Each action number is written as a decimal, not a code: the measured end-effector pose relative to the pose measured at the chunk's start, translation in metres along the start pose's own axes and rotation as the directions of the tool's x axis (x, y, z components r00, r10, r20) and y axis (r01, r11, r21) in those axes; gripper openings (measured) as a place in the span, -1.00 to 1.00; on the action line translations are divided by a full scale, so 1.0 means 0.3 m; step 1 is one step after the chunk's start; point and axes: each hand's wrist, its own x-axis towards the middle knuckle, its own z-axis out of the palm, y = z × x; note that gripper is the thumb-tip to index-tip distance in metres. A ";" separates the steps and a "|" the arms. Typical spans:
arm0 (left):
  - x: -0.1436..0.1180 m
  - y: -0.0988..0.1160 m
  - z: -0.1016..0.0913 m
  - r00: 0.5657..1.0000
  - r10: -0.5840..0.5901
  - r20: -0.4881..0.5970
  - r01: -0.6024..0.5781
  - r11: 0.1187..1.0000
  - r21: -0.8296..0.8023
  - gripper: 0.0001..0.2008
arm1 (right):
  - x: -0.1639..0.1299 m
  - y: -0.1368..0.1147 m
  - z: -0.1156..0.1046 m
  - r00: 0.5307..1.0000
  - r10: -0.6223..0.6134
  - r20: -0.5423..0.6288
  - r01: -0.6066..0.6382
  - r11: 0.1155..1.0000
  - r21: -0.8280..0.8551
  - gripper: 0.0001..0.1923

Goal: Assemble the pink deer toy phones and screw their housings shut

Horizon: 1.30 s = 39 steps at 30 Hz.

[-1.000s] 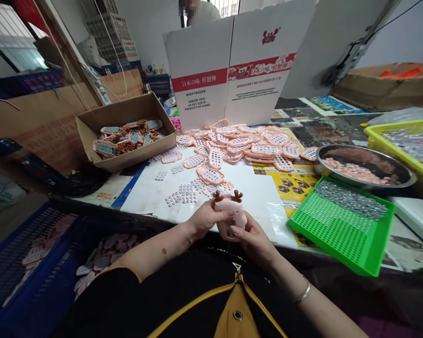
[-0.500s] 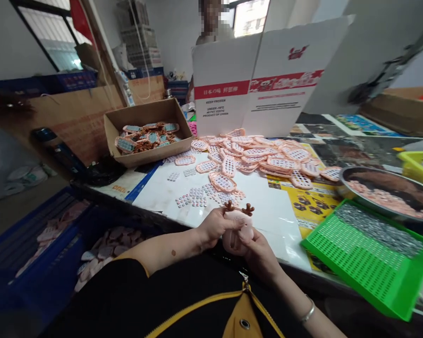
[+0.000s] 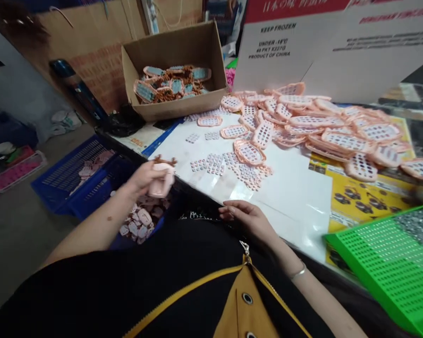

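Head view: left hand (image 3: pixel 144 179) grips smooth pink piece (image 3: pixel 163 184), brown branched antlers (image 3: pixel 165 160); right hand (image 3: pixel 249 218) loosely curled, unladen.

Left forearm (image 3: pixel 91 230) outstretched, left hand (image 3: pixel 143 180) in a thumb-over grip; right hand (image 3: pixel 252 218) well apart, fingers (image 3: pixel 233 207) loosely bent.

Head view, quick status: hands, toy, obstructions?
Left hand holding pink antlered toy. Right hand holds nothing visible. Table edge near toy, possible snag.
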 end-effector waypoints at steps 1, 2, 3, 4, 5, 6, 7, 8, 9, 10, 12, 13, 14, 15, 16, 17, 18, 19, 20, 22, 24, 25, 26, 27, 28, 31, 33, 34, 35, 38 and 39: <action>-0.004 -0.013 -0.089 0.996 -0.012 -0.086 0.029 0.979 0.201 -0.40 | 0.000 -0.009 -0.001 1.000 -0.009 -0.002 0.009 1.000 0.002 -0.53; -0.005 -0.026 -0.164 0.984 0.012 -0.176 0.064 0.906 0.417 -0.42 | 0.000 -0.016 -0.001 1.000 -0.016 0.004 0.017 1.000 -0.008 -0.53; -0.003 -0.038 -0.220 0.956 0.102 -0.275 0.096 0.779 0.620 -0.44 | 0.001 -0.023 -0.001 1.000 -0.025 0.014 0.026 0.999 -0.033 -0.53; 0.004 -0.049 -0.252 0.927 0.226 -0.301 0.103 0.617 0.780 -0.43 | 0.001 -0.028 -0.002 0.999 -0.042 0.023 0.044 0.996 -0.075 -0.52; 0.015 -0.058 -0.259 0.904 0.326 -0.276 0.089 0.487 0.869 -0.41 | 0.002 -0.034 -0.005 0.997 -0.077 0.023 0.080 0.987 -0.138 -0.51; 0.029 -0.065 -0.241 0.895 0.392 -0.214 0.033 0.421 0.906 -0.39 | 0.004 -0.039 -0.011 0.990 -0.140 0.009 0.139 0.964 -0.228 -0.51; 0.045 -0.070 -0.202 0.883 0.444 -0.154 -0.039 0.398 0.917 -0.38 | 0.008 -0.043 -0.020 0.972 -0.234 -0.010 0.216 0.914 -0.344 -0.52; 0.065 -0.072 -0.147 0.882 0.468 -0.054 -0.131 0.353 0.926 -0.35 | 0.015 -0.048 -0.034 0.936 -0.351 -0.021 0.299 0.824 -0.481 -0.53; 0.086 -0.071 -0.082 0.888 0.456 0.066 -0.217 0.286 0.933 -0.29 | 0.023 -0.052 -0.052 0.882 -0.472 -0.016 0.360 0.695 -0.622 -0.54; 0.109 -0.068 -0.014 0.893 0.411 0.184 -0.294 0.223 0.929 -0.22 | 0.034 -0.056 -0.074 0.821 -0.571 0.004 0.379 0.540 -0.751 -0.52; 0.156 -0.056 0.113 0.891 0.269 0.365 -0.412 0.146 0.899 -0.08 | 0.060 -0.061 -0.127 0.746 -0.664 0.043 0.293 0.269 -0.917 -0.37; 0.180 -0.049 0.166 0.885 0.205 0.417 -0.448 0.131 0.885 -0.02 | 0.076 -0.064 -0.156 0.743 -0.669 0.033 0.215 0.191 -0.958 -0.24; 0.203 -0.041 0.210 0.876 0.154 0.456 -0.476 0.124 0.871 0.03 | 0.092 -0.067 -0.184 0.750 -0.662 -0.003 0.131 0.153 -0.980 -0.10; 0.225 -0.034 0.246 0.865 0.112 0.489 -0.500 0.122 0.857 0.07 | 0.109 -0.071 -0.211 0.758 -0.649 -0.056 0.051 0.145 -0.988 0.02; 0.245 -0.029 0.276 0.852 0.080 0.517 -0.523 0.122 0.844 0.11 | 0.127 -0.078 -0.234 0.764 -0.636 -0.111 -0.016 0.154 -0.988 0.13; 0.262 -0.026 0.301 0.836 0.057 0.545 -0.548 0.121 0.828 0.13 | 0.145 -0.087 -0.252 0.768 -0.620 -0.163 -0.070 0.171 -0.983 0.23; 0.277 -0.024 0.323 0.818 0.044 0.574 -0.574 0.118 0.810 0.13 | 0.165 -0.098 -0.266 0.773 -0.601 -0.204 -0.112 0.187 -0.976 0.29; 0.289 -0.024 0.344 0.800 0.038 0.599 -0.599 0.116 0.792 0.12 | 0.185 -0.110 -0.274 0.781 -0.581 -0.227 -0.136 0.196 -0.971 0.32; 0.297 -0.026 0.363 0.782 0.038 0.622 -0.622 0.117 0.774 0.09 | 0.207 -0.123 -0.279 0.793 -0.565 -0.230 -0.140 0.197 -0.970 0.33; 0.306 -0.029 0.402 0.751 0.048 0.659 -0.659 0.127 0.742 0.03 | 0.249 -0.147 -0.279 0.812 -0.555 -0.182 -0.094 0.183 -0.979 0.29; 0.308 -0.031 0.435 0.730 0.062 0.681 -0.681 0.153 0.716 0.00 | 0.286 -0.162 -0.278 0.812 -0.574 -0.110 -0.016 0.166 -0.986 0.23; 0.307 -0.031 0.447 0.724 0.068 0.687 -0.687 0.164 0.708 -0.01 | 0.301 -0.167 -0.280 0.805 -0.588 -0.081 0.021 0.164 -0.986 0.20; 0.307 -0.031 0.456 0.721 0.073 0.690 -0.690 0.173 0.703 -0.01 | 0.312 -0.169 -0.285 0.795 -0.604 -0.062 0.052 0.171 -0.984 0.17; 0.307 -0.030 0.462 0.721 0.073 0.689 -0.689 0.180 0.702 -0.02 | 0.321 -0.171 -0.291 0.781 -0.622 -0.057 0.077 0.187 -0.979 0.13; 0.308 -0.028 0.464 0.724 0.071 0.687 -0.686 0.184 0.704 -0.02 | 0.327 -0.173 -0.299 0.765 -0.641 -0.068 0.092 0.212 -0.973 0.07; 0.310 -0.027 0.459 0.729 0.072 0.681 -0.680 0.197 0.706 -0.04 | 0.338 -0.185 -0.317 0.725 -0.673 -0.150 0.062 0.280 -0.958 -0.18; 0.311 -0.028 0.459 0.725 0.108 0.680 -0.685 0.212 0.697 -0.06 | 0.347 -0.203 -0.313 0.713 -0.681 -0.170 0.022 0.264 -0.964 -0.28; 0.311 -0.029 0.462 0.721 0.130 0.680 -0.690 0.218 0.690 -0.08 | 0.353 -0.215 -0.306 0.711 -0.685 -0.157 0.013 0.236 -0.972 -0.30; 0.310 -0.029 0.468 0.717 0.151 0.680 -0.695 0.223 0.683 -0.10 | 0.361 -0.230 -0.296 0.714 -0.687 -0.134 0.010 0.201 -0.980 -0.32; 0.306 -0.020 0.496 0.708 0.179 0.683 -0.705 0.227 0.672 -0.16 | 0.391 -0.283 -0.265 0.746 -0.661 -0.082 -0.009 0.113 -0.994 -0.44; 0.307 -0.013 0.505 0.708 0.179 0.683 -0.705 0.227 0.672 -0.18 | 0.402 -0.302 -0.256 0.758 -0.648 -0.077 -0.018 0.098 -0.995 -0.51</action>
